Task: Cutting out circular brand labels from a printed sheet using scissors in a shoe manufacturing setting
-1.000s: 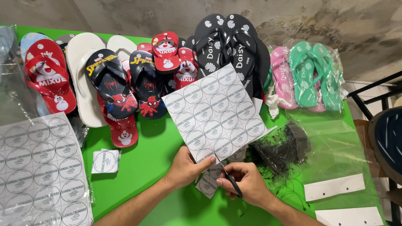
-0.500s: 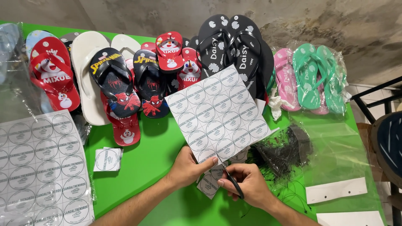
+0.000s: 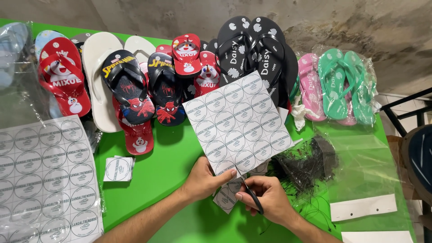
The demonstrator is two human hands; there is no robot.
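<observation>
Near the front edge of the green table, the left hand pinches the lower edge of a white sheet of round labels, thumb on top and fingers closed beneath, holding it tilted up above the table. Just beside it, the right hand is closed around the black handles of a pair of scissors, whose blades point up into the bottom edge of the sheet. A few cut label squares lie under and between the two hands.

To the left on the table sits a small stack of cut labels, and further left a large uncut label sheet lies flat under clear plastic wrap. To the right of the hands is a tangle of black plastic fasteners, partly on a clear plastic bag. White card strips lie near the right front corner.

Along the back of the table flip-flops are lined up: red ones with a snowman figure, a white pair, dark ones with a red superhero figure, more small red ones, black ones with white flowers, a pink pair and a green pair in clear wrap. A dark chair stands off the right edge.
</observation>
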